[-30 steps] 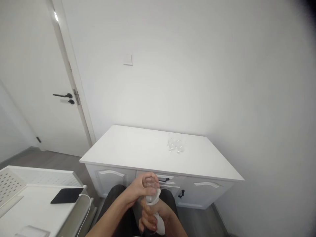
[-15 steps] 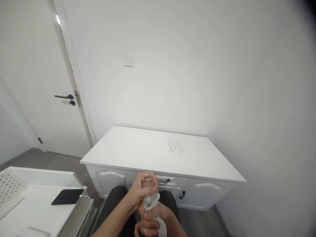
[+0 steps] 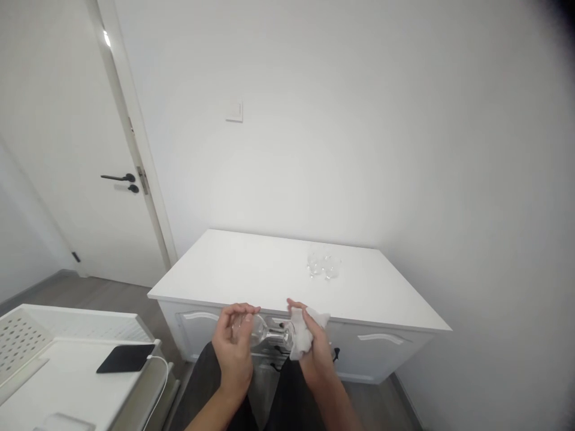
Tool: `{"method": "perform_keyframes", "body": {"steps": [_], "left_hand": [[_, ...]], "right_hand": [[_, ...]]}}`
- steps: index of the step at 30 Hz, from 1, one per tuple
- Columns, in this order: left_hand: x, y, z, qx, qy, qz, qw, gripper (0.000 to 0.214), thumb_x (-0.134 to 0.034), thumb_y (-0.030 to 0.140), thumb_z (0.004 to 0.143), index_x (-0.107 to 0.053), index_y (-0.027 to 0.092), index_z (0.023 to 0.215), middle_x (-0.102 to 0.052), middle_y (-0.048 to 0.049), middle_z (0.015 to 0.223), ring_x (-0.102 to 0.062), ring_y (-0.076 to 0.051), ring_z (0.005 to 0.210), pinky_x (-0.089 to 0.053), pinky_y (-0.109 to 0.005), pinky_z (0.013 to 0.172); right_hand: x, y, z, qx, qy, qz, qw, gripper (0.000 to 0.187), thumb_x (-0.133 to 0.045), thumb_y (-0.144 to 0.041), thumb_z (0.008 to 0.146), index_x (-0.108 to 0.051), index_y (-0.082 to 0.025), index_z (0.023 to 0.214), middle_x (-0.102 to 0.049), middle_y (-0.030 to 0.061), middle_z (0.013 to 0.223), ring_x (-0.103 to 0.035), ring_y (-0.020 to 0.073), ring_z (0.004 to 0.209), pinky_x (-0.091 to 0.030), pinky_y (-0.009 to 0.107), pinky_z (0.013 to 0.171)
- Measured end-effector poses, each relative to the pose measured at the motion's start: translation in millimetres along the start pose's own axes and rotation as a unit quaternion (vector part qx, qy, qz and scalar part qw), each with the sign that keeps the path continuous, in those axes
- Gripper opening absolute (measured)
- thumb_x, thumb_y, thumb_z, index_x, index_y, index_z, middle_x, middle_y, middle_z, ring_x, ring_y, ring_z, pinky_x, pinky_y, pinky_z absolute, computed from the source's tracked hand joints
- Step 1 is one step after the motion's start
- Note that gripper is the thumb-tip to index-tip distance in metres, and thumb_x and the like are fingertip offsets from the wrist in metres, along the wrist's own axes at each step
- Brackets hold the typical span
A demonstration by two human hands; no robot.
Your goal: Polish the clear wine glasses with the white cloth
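A clear stemmed glass (image 3: 259, 331) lies sideways between my hands, over my lap and in front of the cabinet. My left hand (image 3: 235, 341) is wrapped round its bowl at the left. A crumpled white cloth (image 3: 309, 332) fills my right hand (image 3: 318, 350), whose fingers close on it at the foot end of the glass. Whether the foot itself is gripped through the cloth I cannot tell. Several clear glasses (image 3: 323, 265) stand close together on the white cabinet top (image 3: 251, 269), right of its middle.
The white cabinet has black handles (image 3: 336, 354) on its front, close to my knees. At the left a white cart (image 3: 58, 389) carries a dark phone (image 3: 126, 358) with a white cable (image 3: 167, 374). A white door (image 3: 85, 149) stands at the far left.
The glass has turned from upright to sideways. My right hand and the cloth have moved up and right to its foot end; my left hand has shifted left with the bowl.
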State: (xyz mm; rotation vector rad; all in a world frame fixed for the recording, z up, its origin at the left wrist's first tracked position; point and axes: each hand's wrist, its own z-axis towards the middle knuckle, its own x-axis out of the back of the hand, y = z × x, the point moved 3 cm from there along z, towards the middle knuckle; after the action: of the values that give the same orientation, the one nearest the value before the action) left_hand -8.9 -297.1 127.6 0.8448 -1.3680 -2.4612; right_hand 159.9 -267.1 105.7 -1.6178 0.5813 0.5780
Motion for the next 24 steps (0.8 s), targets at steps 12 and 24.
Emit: {"method": "perform_keyframes", "body": {"steps": [12,24], "left_hand": [[-13.3,-7.9,-8.8,0.232,0.038,-0.126,0.964,0.025,-0.080,0.040,0.083,-0.067,0.020,0.086,-0.066,-0.0017,0.082,-0.068,-0.018,0.077,-0.059,-0.032,0.075],[-4.9,10.9,20.7,-0.041,-0.155,0.156,0.975,0.006,-0.067,0.024,0.093,-0.067,0.021,0.088,-0.068,-0.0022,0.085,-0.067,-0.017,0.082,-0.056,-0.029,0.079]], "right_hand": [[-3.1,22.6,-24.8,0.172,0.080,-0.178,0.966,0.049,-0.080,-0.062,0.073,-0.050,-0.024,0.064,-0.049,-0.0006,0.068,-0.048,0.0170,0.068,-0.048,0.030,0.061],[-21.5,8.8,-13.8,0.186,-0.064,-0.444,0.874,0.011,-0.062,-0.023,0.078,-0.068,-0.023,0.088,-0.068,0.0099,0.102,-0.065,0.0258,0.092,-0.056,0.037,0.078]]}}
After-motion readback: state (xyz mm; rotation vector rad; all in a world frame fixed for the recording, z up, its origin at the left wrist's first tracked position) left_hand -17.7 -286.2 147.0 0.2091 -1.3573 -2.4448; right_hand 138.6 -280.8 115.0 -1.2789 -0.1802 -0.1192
